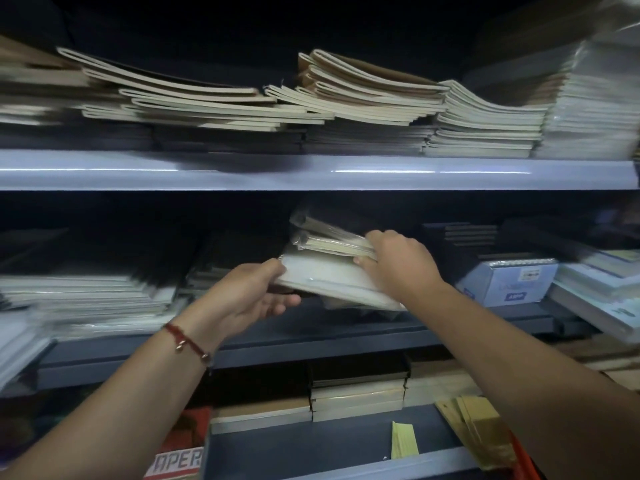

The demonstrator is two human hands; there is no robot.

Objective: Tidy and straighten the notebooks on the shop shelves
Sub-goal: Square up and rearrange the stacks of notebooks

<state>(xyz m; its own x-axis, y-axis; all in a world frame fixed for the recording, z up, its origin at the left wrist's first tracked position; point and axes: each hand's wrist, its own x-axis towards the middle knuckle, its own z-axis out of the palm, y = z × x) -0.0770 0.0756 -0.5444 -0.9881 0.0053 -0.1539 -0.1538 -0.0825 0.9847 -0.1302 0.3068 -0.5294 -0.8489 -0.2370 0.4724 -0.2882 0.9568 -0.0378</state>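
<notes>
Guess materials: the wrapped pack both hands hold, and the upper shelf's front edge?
Wrapped notebook pack: paper pages in clear plastic film, judging by the glare and crinkles. Left hand and right hand grip its ends. Upper shelf edge: probably painted metal, smooth with streaky highlights.

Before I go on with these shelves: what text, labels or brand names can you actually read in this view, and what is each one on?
"APER", large white letters cut off at the left, on the red cover at the bottom left.
A small dark badge on the pale blue pack on the middle shelf: too blurred to read.
A white sticker on top of that pack: too small to read.
Dark print on the pale cover at far right: blurred, unreadable.
</notes>
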